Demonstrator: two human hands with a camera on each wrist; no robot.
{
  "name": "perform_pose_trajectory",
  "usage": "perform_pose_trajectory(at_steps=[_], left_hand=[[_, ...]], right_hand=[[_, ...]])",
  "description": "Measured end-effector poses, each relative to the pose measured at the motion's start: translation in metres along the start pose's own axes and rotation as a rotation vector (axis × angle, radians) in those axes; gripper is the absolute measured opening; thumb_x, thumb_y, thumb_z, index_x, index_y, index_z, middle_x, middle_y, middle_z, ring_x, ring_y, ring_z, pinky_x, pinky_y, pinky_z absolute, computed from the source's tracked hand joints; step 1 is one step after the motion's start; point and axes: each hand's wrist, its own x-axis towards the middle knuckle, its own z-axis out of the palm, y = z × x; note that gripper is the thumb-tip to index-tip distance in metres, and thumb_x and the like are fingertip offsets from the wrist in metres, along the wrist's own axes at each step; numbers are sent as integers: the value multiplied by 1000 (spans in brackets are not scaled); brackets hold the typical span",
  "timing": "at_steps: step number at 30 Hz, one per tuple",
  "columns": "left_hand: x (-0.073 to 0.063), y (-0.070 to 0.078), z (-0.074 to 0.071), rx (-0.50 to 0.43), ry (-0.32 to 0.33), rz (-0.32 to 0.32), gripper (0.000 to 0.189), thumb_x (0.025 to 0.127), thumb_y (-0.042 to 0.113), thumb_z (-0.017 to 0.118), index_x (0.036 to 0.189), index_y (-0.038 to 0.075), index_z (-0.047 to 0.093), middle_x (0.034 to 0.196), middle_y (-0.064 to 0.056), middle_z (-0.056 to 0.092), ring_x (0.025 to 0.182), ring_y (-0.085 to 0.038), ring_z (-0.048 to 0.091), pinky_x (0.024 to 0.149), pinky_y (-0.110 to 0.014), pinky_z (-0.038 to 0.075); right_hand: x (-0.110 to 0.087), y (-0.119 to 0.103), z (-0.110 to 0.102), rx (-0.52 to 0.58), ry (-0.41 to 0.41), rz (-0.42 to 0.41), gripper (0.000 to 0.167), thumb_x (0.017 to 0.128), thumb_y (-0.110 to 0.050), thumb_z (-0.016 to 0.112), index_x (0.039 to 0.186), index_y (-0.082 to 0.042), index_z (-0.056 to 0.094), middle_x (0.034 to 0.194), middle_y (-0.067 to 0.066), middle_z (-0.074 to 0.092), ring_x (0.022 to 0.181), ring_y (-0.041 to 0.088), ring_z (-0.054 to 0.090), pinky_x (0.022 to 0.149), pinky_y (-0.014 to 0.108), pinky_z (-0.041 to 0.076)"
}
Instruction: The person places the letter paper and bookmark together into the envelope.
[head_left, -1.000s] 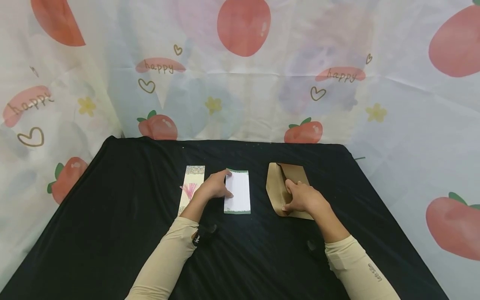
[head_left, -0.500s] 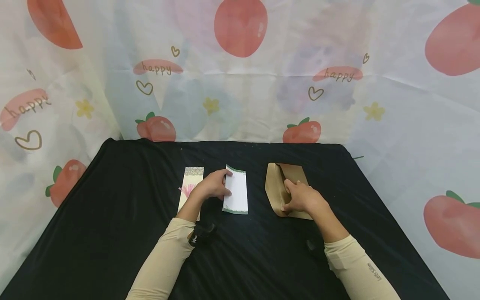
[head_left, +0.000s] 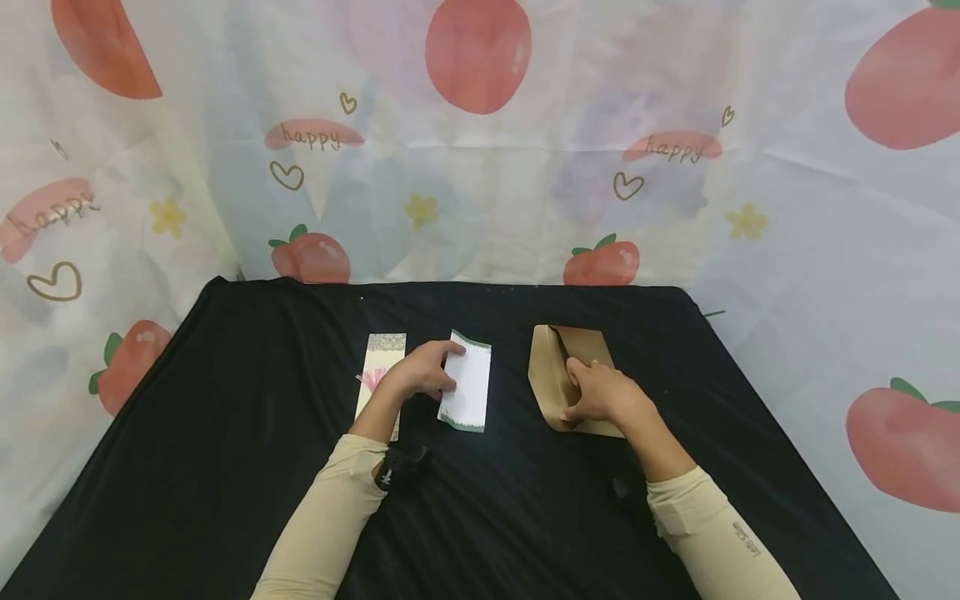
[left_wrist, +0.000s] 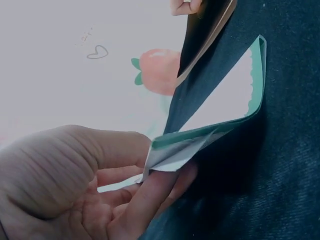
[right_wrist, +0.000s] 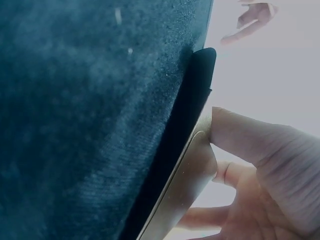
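Observation:
My left hand [head_left: 422, 369] pinches the left edge of white letter paper [head_left: 466, 383] with green borders. In the left wrist view the thumb lies on top of the paper [left_wrist: 222, 100] and fingers are beneath. Its near edge curls up, showing more than one layer. To the right, my right hand [head_left: 602, 393] grips a brown kraft envelope [head_left: 550, 367] whose flap is folded out to the left. The thumb is at the flap's lower part and the index finger at the opening. The right wrist view shows the envelope [right_wrist: 182, 190] edge-on between thumb and fingers.
A cream bookmark-like strip [head_left: 386, 343] with a pink tassel [head_left: 371, 379] lies left of the paper, partly under the left forearm. A black cloth [head_left: 480, 517] covers the table. Behind hangs a peach-print curtain [head_left: 480, 192].
The left hand has lifted the paper slightly and shifted it left, so it now tilts and its ends curl. The right hand and envelope have stayed in place.

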Motion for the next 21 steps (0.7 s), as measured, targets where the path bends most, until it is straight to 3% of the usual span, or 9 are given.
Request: perform_pose_trajectory(at_steps=[6,21], left_hand=[[-1,0,-4,-24,-13,28,64,79,-16,72,141,-4,58,123,-25,59,93,-34,66,61,-39,62],[-2,0,-6,-68,-36,7,67,80,-15,71,144,-2,56,130,-27,55,97,-36,65,64,-40,62]], right_hand=[[-1,-2,-2,-8,-2,5,52,80,-34,90,98,-10,47,88,10,47,75,30,51,65,44,41],[0,0,-1,-14,0,-8,53,80,-34,90,98,-9,47,87,10,47,75,30,51,64,43,41]])
